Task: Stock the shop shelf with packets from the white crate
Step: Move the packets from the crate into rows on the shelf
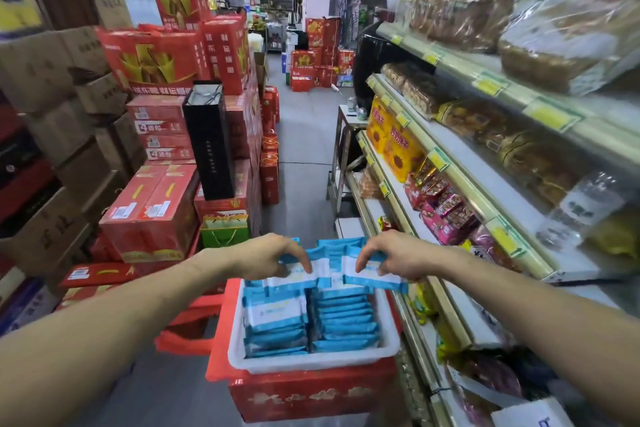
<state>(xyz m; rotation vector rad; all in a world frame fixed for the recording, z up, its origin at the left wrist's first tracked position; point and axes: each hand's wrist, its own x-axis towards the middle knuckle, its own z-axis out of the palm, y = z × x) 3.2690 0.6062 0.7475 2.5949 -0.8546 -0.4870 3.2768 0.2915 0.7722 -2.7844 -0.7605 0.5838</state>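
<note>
A white crate (313,362) sits on a red box (311,392) in the aisle, packed with two rows of blue-and-white packets (341,324). Above its far end, both my hands hold a bunch of the same packets (332,269) between them. My left hand (273,255) grips the bunch's left end, fingers curled over the top. My right hand (391,260) grips the right end the same way. The shop shelf (460,184) runs along the right side, several tiers deep, stocked with snack bags.
Stacks of red gift boxes (156,204) and brown cartons (45,135) line the left of the aisle. A black bag (209,139) stands on the red boxes. A small metal stool (343,149) stands against the shelf further down. Grey floor runs between.
</note>
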